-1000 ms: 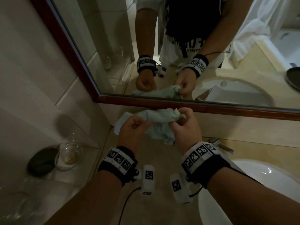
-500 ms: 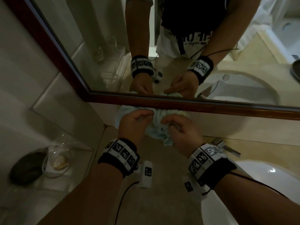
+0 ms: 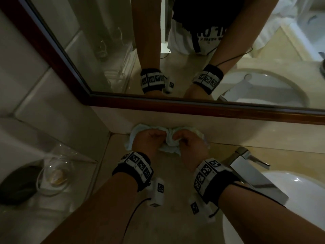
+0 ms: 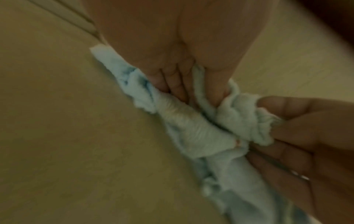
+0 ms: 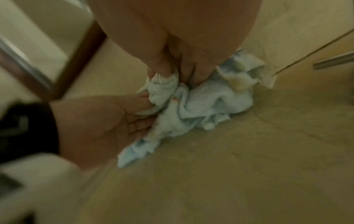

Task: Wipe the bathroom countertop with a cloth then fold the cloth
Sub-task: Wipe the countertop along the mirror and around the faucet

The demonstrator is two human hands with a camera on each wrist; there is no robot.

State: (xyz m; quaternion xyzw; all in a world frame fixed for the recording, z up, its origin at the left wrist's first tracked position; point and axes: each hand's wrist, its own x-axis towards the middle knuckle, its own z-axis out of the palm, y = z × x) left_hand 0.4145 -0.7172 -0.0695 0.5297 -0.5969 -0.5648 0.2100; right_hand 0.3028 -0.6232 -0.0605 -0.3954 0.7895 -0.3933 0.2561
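Observation:
A crumpled pale blue cloth (image 3: 168, 140) lies bunched on the beige countertop (image 3: 168, 182), against the back wall under the mirror. My left hand (image 3: 158, 138) grips its left part with curled fingers, and my right hand (image 3: 179, 139) grips its right part. The hands almost touch. In the left wrist view the left hand's fingers (image 4: 178, 84) dig into the cloth (image 4: 193, 133), while the right hand (image 4: 272, 128) pinches a fold. In the right wrist view the right hand (image 5: 172, 75) pinches a bunch of the cloth (image 5: 210, 104), and the left hand (image 5: 145, 109) holds it from the left.
A chrome faucet (image 3: 246, 161) and a white basin (image 3: 302, 199) are at the right. A wood-framed mirror (image 3: 175, 104) runs along the back wall. At the left, a glass corner shelf (image 3: 77, 155) sits above a glass cup (image 3: 54, 175) and a dark object (image 3: 17, 184).
Both hands have brought the cloth down from mid-air to the countertop by the back wall. The hands have drawn closer and bunched the cloth between them.

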